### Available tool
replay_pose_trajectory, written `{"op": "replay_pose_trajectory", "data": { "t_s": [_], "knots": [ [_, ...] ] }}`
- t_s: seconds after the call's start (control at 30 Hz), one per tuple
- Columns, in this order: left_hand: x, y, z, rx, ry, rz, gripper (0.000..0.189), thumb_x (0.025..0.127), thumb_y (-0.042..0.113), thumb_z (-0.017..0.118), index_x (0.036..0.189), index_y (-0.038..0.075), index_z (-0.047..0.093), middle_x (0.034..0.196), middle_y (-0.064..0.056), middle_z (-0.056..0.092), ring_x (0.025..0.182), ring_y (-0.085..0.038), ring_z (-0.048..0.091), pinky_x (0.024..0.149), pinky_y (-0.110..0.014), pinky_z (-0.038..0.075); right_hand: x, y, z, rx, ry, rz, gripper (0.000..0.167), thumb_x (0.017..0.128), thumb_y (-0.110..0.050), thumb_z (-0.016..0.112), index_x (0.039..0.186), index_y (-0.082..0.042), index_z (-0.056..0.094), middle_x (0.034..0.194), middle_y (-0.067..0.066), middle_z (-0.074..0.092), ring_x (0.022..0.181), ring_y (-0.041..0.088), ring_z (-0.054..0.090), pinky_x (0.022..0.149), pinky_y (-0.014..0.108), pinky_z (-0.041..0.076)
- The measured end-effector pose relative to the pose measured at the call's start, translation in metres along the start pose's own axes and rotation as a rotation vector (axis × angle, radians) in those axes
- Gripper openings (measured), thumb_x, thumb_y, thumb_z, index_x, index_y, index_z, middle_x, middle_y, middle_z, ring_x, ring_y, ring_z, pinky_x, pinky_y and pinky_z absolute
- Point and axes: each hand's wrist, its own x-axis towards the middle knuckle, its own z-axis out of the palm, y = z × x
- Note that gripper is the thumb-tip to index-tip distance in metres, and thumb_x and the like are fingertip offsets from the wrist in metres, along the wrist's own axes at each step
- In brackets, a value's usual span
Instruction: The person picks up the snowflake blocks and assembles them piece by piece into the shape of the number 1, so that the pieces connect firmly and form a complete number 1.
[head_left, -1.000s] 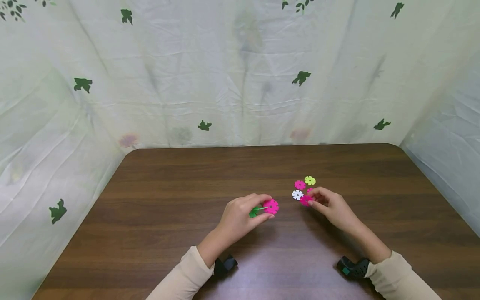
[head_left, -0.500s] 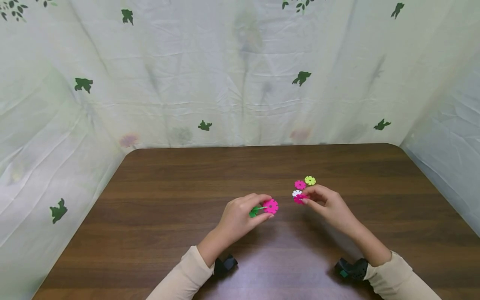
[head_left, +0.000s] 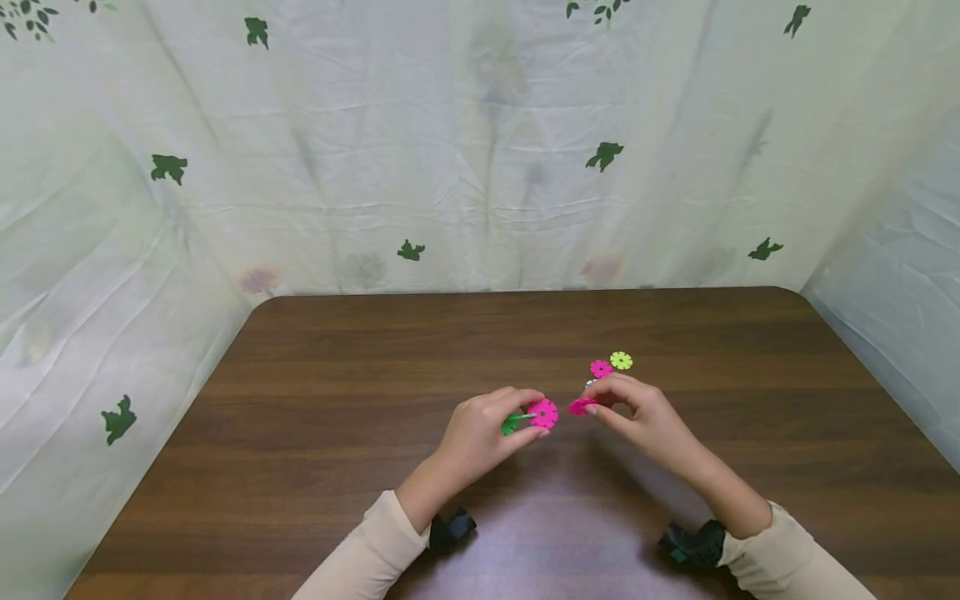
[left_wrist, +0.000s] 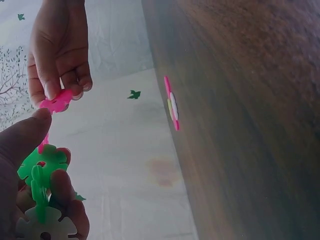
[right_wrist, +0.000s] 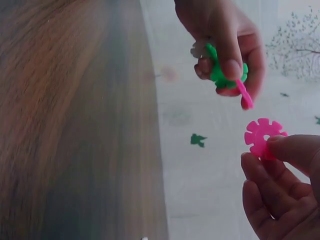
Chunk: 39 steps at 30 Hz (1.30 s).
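Flat pink plastic disc with notched rim (right_wrist: 259, 134) is off the table, pinched between thumb and fingers of the right hand (head_left: 645, 414). Just left of it, apart: left hand (head_left: 474, 433), thumb and fingers clamped on a joined plastic chain of notched discs, with a pink end disc (head_left: 543, 414), green discs (left_wrist: 42, 165) and a whitish disc (left_wrist: 47, 225). Farther and right, lying on the brown wood-grain table (head_left: 360, 358): yellow-green notched disc (head_left: 621, 361), pink notched disc (head_left: 601, 368), white one (head_left: 589, 383) mostly behind the right hand.

Risks, my read: right-hand grip covers only part of a thin disc, so a sideways push could rotate it or pop it loose. Notches off-line would mean it skids instead of seating. Left-hand squeeze too hard could twist the chain's joints apart.
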Motion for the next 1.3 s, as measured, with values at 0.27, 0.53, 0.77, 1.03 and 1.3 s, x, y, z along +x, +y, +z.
{"op": "replay_pose_trajectory", "data": {
  "t_s": [0.27,0.53,0.77,1.03,1.3],
  "knots": [
    [0.001,0.001,0.001,-0.004,-0.014,0.009,0.031,0.072,0.025,0.076,0.098,0.010,0.067,0.083,0.005,0.064,0.064,-0.002,0.053,0.055,-0.016,0.042,0.004,-0.005,0.005,-0.029,-0.017,-0.073,0.027,0.067,0.017,0.067,0.087,0.000,0.061,0.079,0.005,0.060,0.071,0.014,0.055,0.064,0.027,0.047],
    [0.000,0.001,0.003,-0.011,-0.002,0.022,0.032,0.072,0.026,0.076,0.097,0.010,0.067,0.081,0.005,0.063,0.062,-0.002,0.051,0.054,-0.015,0.041,0.004,0.001,0.010,-0.050,-0.012,-0.126,0.028,0.064,0.017,0.069,0.084,-0.001,0.061,0.077,0.004,0.060,0.070,0.015,0.055,0.062,0.030,0.047],
    [-0.001,0.002,0.005,-0.023,0.004,0.029,0.032,0.070,0.025,0.077,0.096,0.008,0.068,0.080,0.004,0.063,0.061,-0.002,0.053,0.054,-0.015,0.042,-0.002,0.025,0.013,-0.027,-0.028,-0.148,0.015,0.074,-0.001,0.068,0.086,-0.009,0.065,0.082,-0.003,0.062,0.074,0.009,0.057,0.066,0.020,0.047],
    [-0.002,0.003,0.008,-0.047,0.005,0.027,0.032,0.072,0.026,0.076,0.097,0.009,0.067,0.082,0.005,0.063,0.064,-0.003,0.054,0.056,-0.016,0.043,-0.005,0.030,0.017,0.022,-0.008,-0.197,0.032,0.064,0.017,0.070,0.086,-0.006,0.065,0.080,0.004,0.063,0.073,0.013,0.057,0.065,0.019,0.047],
    [-0.001,0.004,0.008,-0.069,0.002,-0.003,0.033,0.070,0.026,0.077,0.097,0.010,0.067,0.081,0.005,0.063,0.064,-0.002,0.053,0.057,-0.014,0.042,-0.004,0.031,0.015,0.024,-0.008,-0.159,0.032,0.066,0.015,0.070,0.087,-0.009,0.065,0.082,-0.002,0.063,0.073,0.010,0.056,0.065,0.019,0.046]
  ]
}}
